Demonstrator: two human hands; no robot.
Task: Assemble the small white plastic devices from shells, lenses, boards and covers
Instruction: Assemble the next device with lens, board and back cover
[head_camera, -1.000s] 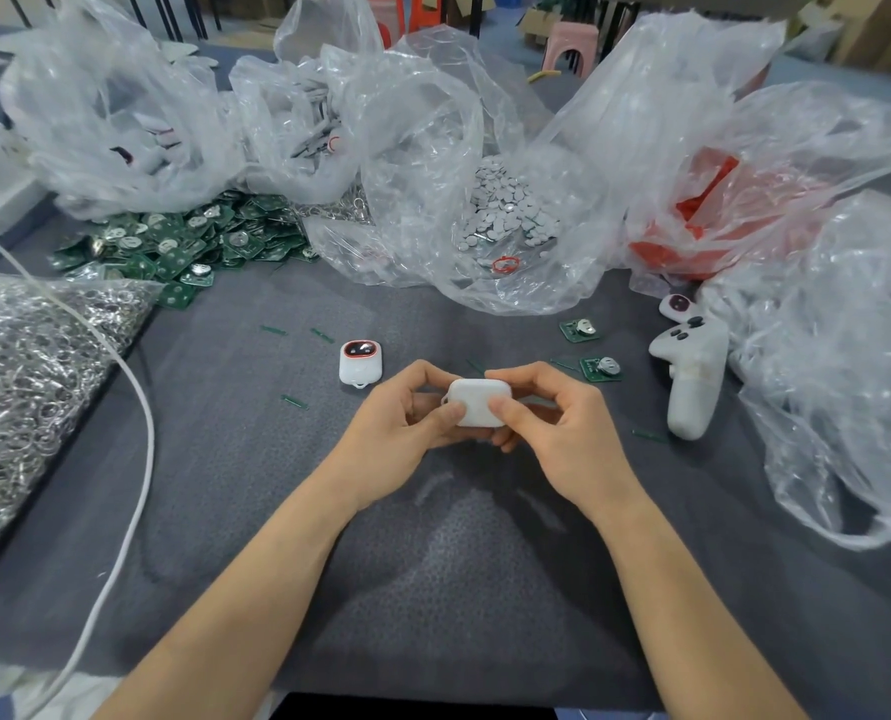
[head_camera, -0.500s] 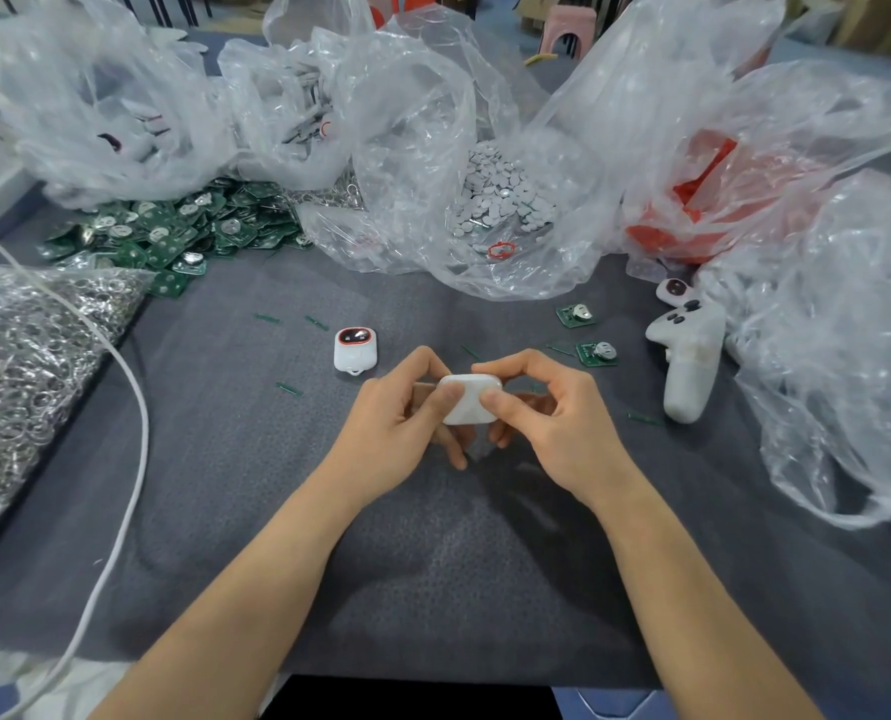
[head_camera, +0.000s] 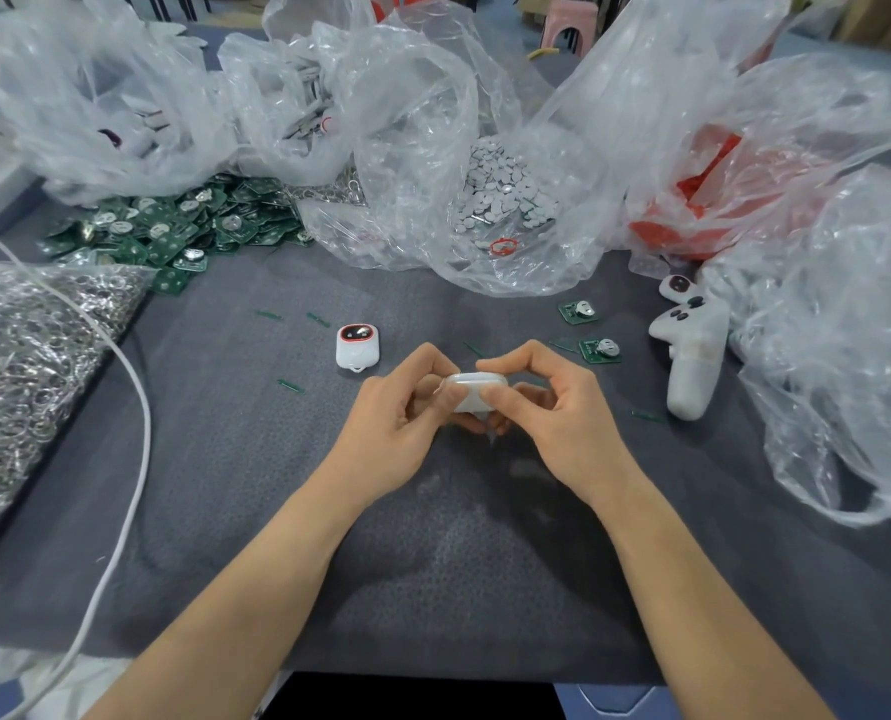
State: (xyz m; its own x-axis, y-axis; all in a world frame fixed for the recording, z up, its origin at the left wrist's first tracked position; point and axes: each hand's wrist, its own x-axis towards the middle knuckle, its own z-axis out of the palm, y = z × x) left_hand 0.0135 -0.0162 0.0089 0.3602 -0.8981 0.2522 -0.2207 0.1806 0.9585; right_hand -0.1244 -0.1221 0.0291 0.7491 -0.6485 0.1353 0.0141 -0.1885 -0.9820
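A small white plastic device [head_camera: 477, 388] is held just above the grey mat between both hands. My left hand [head_camera: 399, 418] pinches its left side with thumb and fingers. My right hand [head_camera: 555, 415] pinches its right side, thumb on the near face. A finished white device with a red-ringed dark lens [head_camera: 357, 346] lies on the mat to the left of my hands. Two loose green boards [head_camera: 578, 311] [head_camera: 599, 349] lie to the right. A heap of green boards [head_camera: 173, 228] is at the back left.
Clear plastic bags hold parts: grey round pieces [head_camera: 505, 189] at the back centre, red pieces [head_camera: 692, 205] at the back right. A bag of metal rings [head_camera: 22, 356] lies left. A white cable [head_camera: 131, 423] crosses the mat. A white controller [head_camera: 692, 350] lies right.
Both hands have tilted the white device so its edge faces up more, fingers shifting round it. The hands stayed in the same spot above the mat.
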